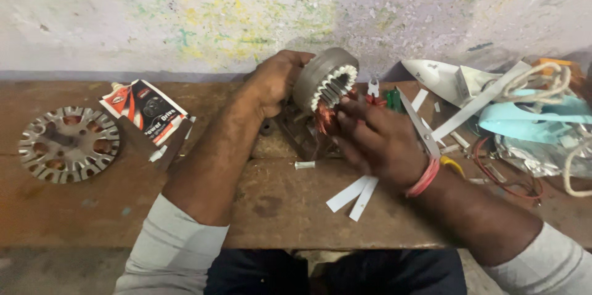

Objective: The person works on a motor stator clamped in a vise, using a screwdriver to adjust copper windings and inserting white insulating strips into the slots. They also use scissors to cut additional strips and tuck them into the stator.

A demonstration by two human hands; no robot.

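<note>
On the worn wooden tabletop (pixel 92 208) I see my left hand (pixel 274 82) gripping the stator core (pixel 327 82) while my right hand (pixel 376 141) pinches copper winding (pixel 324 119) into its slots, most still bare.

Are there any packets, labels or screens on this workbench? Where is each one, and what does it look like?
Open carton: lies on the wooden bench, left of the left hand, beside a round slotted metal disc; a flat rectangular box, red, black and white, with its brown inside flap open.
No screens or signs in view; whether the crumpled silvery wrapping at the far right is a package cannot be told.
</note>
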